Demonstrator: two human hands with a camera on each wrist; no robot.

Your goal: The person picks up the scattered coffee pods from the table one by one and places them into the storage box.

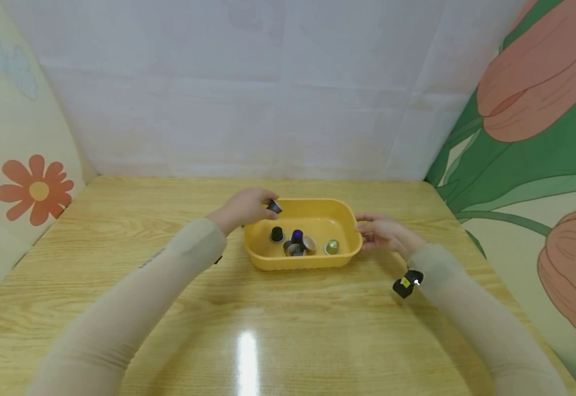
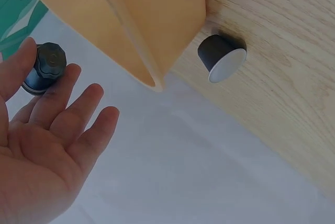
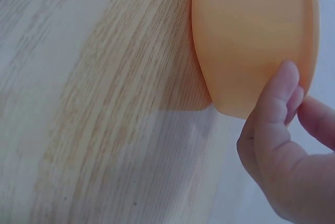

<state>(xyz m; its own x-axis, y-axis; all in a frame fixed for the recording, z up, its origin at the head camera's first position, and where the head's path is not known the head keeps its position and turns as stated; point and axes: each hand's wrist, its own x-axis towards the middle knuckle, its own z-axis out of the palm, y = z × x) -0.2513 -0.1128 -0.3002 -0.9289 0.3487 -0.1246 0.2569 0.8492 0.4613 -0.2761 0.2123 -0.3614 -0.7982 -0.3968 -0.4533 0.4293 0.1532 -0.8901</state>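
Note:
My left hand (image 1: 249, 209) is raised at the left rim of a yellow plastic tub (image 1: 298, 263). Between its thumb and forefinger it pinches a dark coffee capsule (image 2: 46, 67); the other fingers are spread. At the tub's right end, my right hand (image 1: 384, 234) grips the rim, thumb at the edge and fingers against the outer wall. Inside the tub lie several coffee capsules: a black one (image 1: 277, 234) at left, a purple-topped one (image 1: 297, 235) in a cluster near the middle, and a green-gold one (image 1: 332, 247) at right.
Another black capsule (image 2: 222, 56) with a pale lid lies tipped on the wooden table (image 1: 179, 341) outside the tub, by its left end; my left hand mostly hides that spot in the head view. A white cloth (image 1: 268, 110) hangs behind the table, with flower-patterned panels (image 1: 540, 165) at the sides.

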